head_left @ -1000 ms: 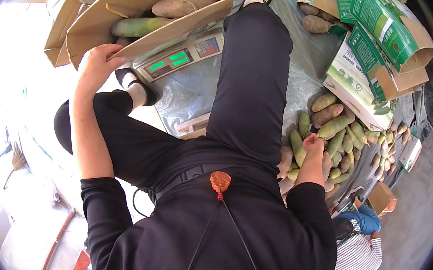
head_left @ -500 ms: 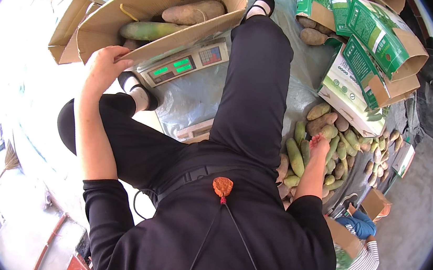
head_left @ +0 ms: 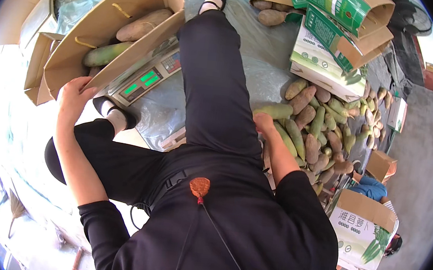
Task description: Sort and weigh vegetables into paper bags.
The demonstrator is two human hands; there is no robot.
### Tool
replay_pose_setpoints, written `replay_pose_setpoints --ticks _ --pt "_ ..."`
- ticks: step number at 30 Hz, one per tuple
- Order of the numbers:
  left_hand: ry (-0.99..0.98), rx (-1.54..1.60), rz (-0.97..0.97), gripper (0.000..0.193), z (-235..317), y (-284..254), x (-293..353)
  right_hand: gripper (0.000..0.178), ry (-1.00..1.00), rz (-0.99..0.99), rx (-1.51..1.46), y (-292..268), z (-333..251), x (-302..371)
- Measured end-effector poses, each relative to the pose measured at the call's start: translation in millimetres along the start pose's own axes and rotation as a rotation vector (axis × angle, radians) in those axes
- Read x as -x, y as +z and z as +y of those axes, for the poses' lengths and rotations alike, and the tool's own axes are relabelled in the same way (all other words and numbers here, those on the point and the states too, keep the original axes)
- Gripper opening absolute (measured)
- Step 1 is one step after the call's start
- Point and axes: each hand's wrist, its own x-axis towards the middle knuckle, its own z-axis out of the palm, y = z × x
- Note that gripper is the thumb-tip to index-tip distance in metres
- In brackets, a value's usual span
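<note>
Left hand grips brown carton; green-white boxes beyond.

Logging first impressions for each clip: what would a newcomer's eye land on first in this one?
Probably the heap of green and brown root vegetables spread at the person's right, where the right hand rests on one. Next, the open cardboard box at upper left, holding a few of the same vegetables and sitting on a weighing scale with a lit green display; the left hand grips the box's near edge.
</note>
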Motion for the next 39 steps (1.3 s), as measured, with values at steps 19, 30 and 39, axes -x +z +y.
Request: replay_pose_setpoints --ticks 19,30,39 --pt "-0.150 0.023 -0.050 0.033 -6 1 2 0.036 0.142 0.246 -0.101 12 -17 12" --pt "-0.152 -0.014 -0.059 0.033 -18 -2 5 0.041 0.483 0.445 0.526 -87 53 57" --pt "-0.145 -0.041 -0.055 0.032 -9 8 1 0.075 0.510 0.257 0.610 -82 56 56"
